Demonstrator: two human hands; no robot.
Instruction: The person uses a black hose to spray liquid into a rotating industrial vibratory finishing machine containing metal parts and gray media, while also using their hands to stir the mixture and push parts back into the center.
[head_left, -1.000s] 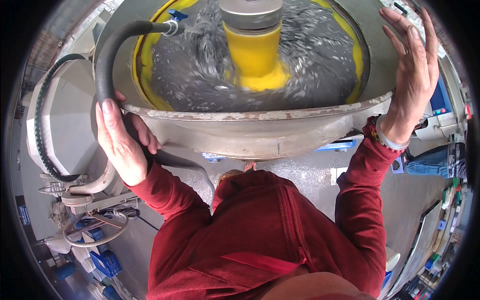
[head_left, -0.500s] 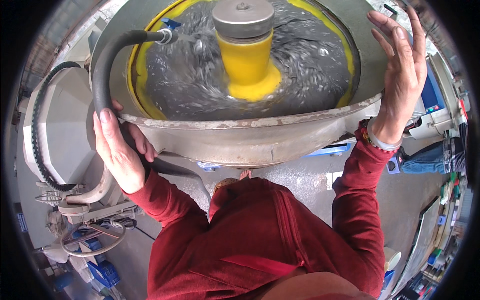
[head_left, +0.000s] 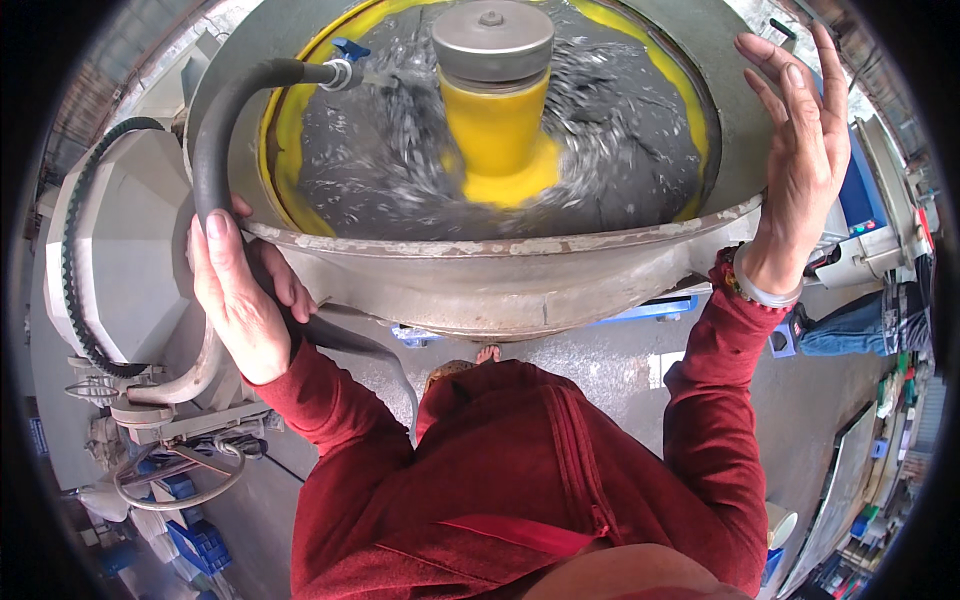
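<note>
A large round metal bowl [head_left: 520, 285] with a yellow lining is before me. Many small shiny metallic pieces [head_left: 370, 170] churn inside it, blurred by motion. From its middle rises a yellow column [head_left: 490, 130] under a grey metal cap [head_left: 493, 45]. My left hand [head_left: 240, 300] is wrapped round a thick black hose [head_left: 212, 140] at the bowl's left rim. The hose arches over the rim and ends in a metal fitting with a blue valve handle [head_left: 350, 50], over the pieces. At the right rim my right hand [head_left: 800, 165] is open, fingers stretched upward, its palm side against the bowl.
To the left stands a pale faceted drum [head_left: 150, 240] with a black toothed band round it. Blue crates [head_left: 200, 545] sit on the lower-left floor. A person's jeans-clad leg [head_left: 845, 328] shows at right, near shelving with assorted items [head_left: 870, 500].
The pieces in the bowl have swirled into a different pattern. The bowl and hose end sit slightly farther right in the picture. Both hands keep their places at the rim.
</note>
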